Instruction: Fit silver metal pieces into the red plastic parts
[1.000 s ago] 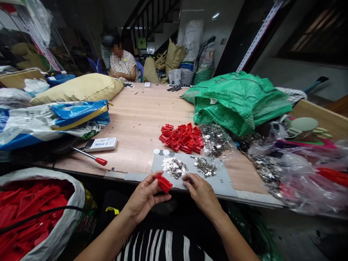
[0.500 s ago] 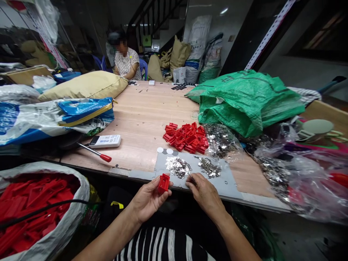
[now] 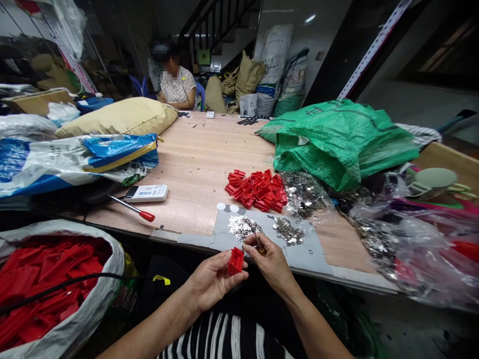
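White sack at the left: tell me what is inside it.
The white sack is open and holds a heap of red plastic parts. A black cable crosses over them. What lies under the top layer is covered, and the sack's lower part is cut off by the picture's edge.

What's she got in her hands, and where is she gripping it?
The left hand pinches a small red plastic piece by its lower end. The right hand grips a thin tool low down.

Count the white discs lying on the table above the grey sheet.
2 white discs: one at the grey sheet's top left corner, the other just right of it. A darker round shape beside them may be a hole.
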`<state>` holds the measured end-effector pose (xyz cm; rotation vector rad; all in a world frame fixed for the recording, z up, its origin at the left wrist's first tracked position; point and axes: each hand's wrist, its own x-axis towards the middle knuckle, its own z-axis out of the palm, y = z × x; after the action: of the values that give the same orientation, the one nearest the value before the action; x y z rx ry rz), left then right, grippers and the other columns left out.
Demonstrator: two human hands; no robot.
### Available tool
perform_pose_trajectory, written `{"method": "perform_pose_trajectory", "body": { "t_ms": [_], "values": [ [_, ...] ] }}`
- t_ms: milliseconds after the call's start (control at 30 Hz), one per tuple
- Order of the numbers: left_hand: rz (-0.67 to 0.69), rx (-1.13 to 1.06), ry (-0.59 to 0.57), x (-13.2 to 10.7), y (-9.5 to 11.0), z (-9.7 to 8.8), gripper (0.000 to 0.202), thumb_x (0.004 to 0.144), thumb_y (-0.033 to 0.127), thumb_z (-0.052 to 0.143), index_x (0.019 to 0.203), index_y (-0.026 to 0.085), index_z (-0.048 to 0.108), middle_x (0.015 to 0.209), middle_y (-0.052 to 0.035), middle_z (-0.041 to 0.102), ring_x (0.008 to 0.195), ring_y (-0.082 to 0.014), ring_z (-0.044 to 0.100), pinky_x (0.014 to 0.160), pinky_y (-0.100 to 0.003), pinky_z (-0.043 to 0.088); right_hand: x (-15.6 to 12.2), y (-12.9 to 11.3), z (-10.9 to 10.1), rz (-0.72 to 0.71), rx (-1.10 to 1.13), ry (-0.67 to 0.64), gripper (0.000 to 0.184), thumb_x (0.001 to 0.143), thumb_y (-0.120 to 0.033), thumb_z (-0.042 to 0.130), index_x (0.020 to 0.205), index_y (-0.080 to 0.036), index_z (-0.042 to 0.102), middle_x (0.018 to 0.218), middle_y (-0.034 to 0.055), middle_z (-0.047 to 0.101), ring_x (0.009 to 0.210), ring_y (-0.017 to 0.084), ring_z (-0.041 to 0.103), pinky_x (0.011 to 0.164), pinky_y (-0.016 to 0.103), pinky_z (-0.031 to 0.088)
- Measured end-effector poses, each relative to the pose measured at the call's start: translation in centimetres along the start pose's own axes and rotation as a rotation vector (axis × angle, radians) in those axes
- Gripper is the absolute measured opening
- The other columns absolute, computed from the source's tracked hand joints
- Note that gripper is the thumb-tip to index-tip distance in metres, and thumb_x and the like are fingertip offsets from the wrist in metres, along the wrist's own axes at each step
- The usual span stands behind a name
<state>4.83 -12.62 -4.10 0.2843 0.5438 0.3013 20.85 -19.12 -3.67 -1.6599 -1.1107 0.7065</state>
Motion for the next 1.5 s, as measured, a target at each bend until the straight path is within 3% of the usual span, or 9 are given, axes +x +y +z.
{"method": "perform_pose_trajectory", "body": {
  "t_ms": [167,367,567,700,833,1000,1267,1367,1500],
  "values": [
    [0.014,0.001,-0.050,0.3,-0.5,-0.4,0.021,0.089,0.016,0.053,0.102,0.004,0.065,0.086,-0.0128,0.072,0.077,-0.0180,0.071,0.071,-0.023,0.058,-0.2,0.2,1.4,0.032,0.068,-0.016,0.015,0.081,-0.034,0.060,0.082,-0.020,0.057,0.077,-0.0015,0.059,0.062,0.011,0.052,0.058,0.022,0.043],
    [0.019,-0.014,-0.047,0.5,-0.8,-0.7,0.020,0.087,0.015,0.056,0.100,0.003,0.066,0.087,-0.0120,0.071,0.080,-0.0181,0.070,0.072,-0.023,0.059,-0.6,0.2,1.2,0.016,-0.065,-0.018,0.011,0.081,-0.031,0.060,0.079,-0.020,0.058,0.072,-0.0028,0.060,0.052,0.009,0.046,0.051,0.021,0.038],
    [0.021,-0.050,-0.010,0.5,-0.8,-0.6,0.017,0.086,0.012,0.056,0.096,0.003,0.067,0.087,-0.0099,0.070,0.075,-0.0160,0.070,0.070,-0.022,0.059,-0.9,-0.8,0.7,-0.111,-0.291,-0.057,0.008,0.083,-0.026,0.055,0.079,-0.023,0.062,0.070,-0.0021,0.064,0.059,0.013,0.054,0.056,0.022,0.041],
    [0.008,-0.019,0.016,0.4,-0.7,-0.7,0.017,0.087,0.014,0.055,0.096,0.003,0.066,0.085,-0.0115,0.070,0.073,-0.0162,0.070,0.068,-0.022,0.059,-0.9,-0.8,0.8,-0.106,-0.273,-0.063,0.011,0.084,-0.027,0.052,0.081,-0.023,0.062,0.071,-0.0011,0.065,0.060,0.014,0.056,0.058,0.023,0.044],
    [0.049,0.008,0.036,0.0,-0.4,-0.5,0.021,0.087,0.013,0.056,0.107,0.008,0.062,0.091,-0.0093,0.069,0.080,-0.0164,0.070,0.071,-0.024,0.059,-0.8,-0.4,0.5,-0.062,-0.238,0.018,0.012,0.084,-0.031,0.054,0.083,-0.022,0.062,0.075,-0.0002,0.068,0.059,0.013,0.057,0.058,0.024,0.045],
    [0.063,0.070,0.047,-0.9,0.2,-0.1,0.041,0.085,0.013,0.060,0.125,0.015,0.052,0.101,-0.0090,0.067,0.083,-0.0165,0.070,0.077,-0.026,0.058,-0.9,0.6,-1.1,-0.017,-0.341,0.104,0.013,0.086,-0.031,0.052,0.086,-0.023,0.062,0.079,-0.0004,0.069,0.066,0.015,0.061,0.064,0.025,0.045],
    [0.027,0.102,0.055,-1.5,0.7,-0.4,0.056,0.070,0.000,0.070,0.123,0.011,0.055,0.103,-0.0080,0.066,0.078,-0.0153,0.071,0.071,-0.017,0.055,-0.1,2.8,-6.5,0.014,-0.695,0.281,0.018,0.086,-0.028,0.049,0.094,-0.023,0.064,0.098,0.0039,0.068,0.084,0.020,0.064,0.074,0.031,0.046],
    [0.040,0.079,0.022,-1.5,0.6,-0.5,0.051,0.077,0.009,0.066,0.126,0.012,0.054,0.104,-0.0114,0.068,0.081,-0.0171,0.071,0.079,-0.023,0.055,0.2,3.1,-7.8,0.059,-0.847,0.294,0.015,0.085,-0.026,0.051,0.091,-0.024,0.064,0.096,0.0030,0.066,0.081,0.019,0.062,0.068,0.029,0.044],
    [0.077,0.032,0.008,-1.4,0.6,-0.6,0.038,0.083,0.018,0.061,0.118,0.005,0.059,0.100,-0.0171,0.071,0.097,-0.0242,0.068,0.096,-0.034,0.049,0.4,3.2,-8.0,0.078,-0.929,0.262,0.010,0.084,-0.026,0.055,0.089,-0.025,0.063,0.091,0.0010,0.065,0.077,0.017,0.061,0.062,0.027,0.040]
  ]
}}
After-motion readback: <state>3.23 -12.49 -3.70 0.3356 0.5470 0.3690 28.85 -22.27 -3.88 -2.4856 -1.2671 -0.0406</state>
